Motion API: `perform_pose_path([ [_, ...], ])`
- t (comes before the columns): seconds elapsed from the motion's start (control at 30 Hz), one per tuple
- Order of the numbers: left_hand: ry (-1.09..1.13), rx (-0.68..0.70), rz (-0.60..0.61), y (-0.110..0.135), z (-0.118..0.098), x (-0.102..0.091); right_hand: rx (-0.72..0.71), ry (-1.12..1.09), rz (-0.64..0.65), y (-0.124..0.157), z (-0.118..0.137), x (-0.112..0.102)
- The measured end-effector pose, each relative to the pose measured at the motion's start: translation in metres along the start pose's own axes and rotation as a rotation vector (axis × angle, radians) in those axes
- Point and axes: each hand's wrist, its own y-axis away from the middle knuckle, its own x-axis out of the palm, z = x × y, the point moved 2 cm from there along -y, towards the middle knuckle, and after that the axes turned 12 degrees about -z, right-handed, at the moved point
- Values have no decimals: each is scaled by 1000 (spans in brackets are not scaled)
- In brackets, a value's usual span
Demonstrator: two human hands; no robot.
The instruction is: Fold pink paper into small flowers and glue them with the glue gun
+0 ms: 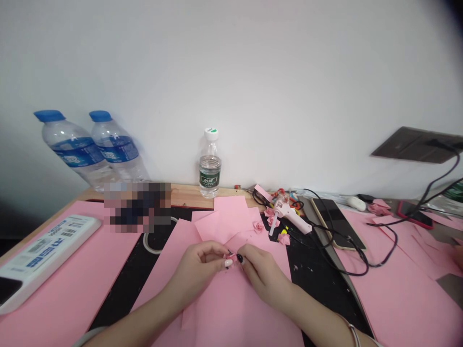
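My left hand [202, 267] and my right hand [260, 271] meet over a pink paper sheet [231, 308] at the table's front middle. Both hands pinch a tiny pink paper piece [231, 255] between their fingertips, with the fingers curled closed. Small finished pink paper roses [258, 226] lie just beyond the hands, beside a white glue gun [287, 215]. More pink sheets [226, 217] overlap behind the hands.
Two large blue-capped water bottles [90, 149] and a small bottle [210, 166] stand by the wall. A white box [43, 253] lies at left. A phone [336, 221], black cables [361, 260] and more pink paper [398, 289] cover the right side. A tape roll [154, 241] lies left of centre.
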Motion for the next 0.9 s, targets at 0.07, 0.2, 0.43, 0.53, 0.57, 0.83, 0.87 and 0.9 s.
perform_pose_path([
  [0.07,-4,-2,0,0,-1,0,-4,-4,-3,0,-1,0],
  [0.2,-11,-5,-8,1,-1,0,-5,-3,-8,0,-1,0],
  [0.43,-6,-6,-10,1,0,0,-27,-6,-20,0,-1,1],
  [0.53,-4,-5,-7,1,1,0,-22,-4,-14,0,-2,1],
  [0.57,-3,-3,-5,1,1,0,-20,-4,-11,0,-2,1],
  [0.83,-4,7,3,-2,3,0,-15,-3,-13,1,-2,1],
  [0.87,-2,3,6,-2,3,0,-11,-2,-8,1,-2,1],
  [0.9,3,0,10,-1,3,0,-9,-3,-6,1,-2,1],
])
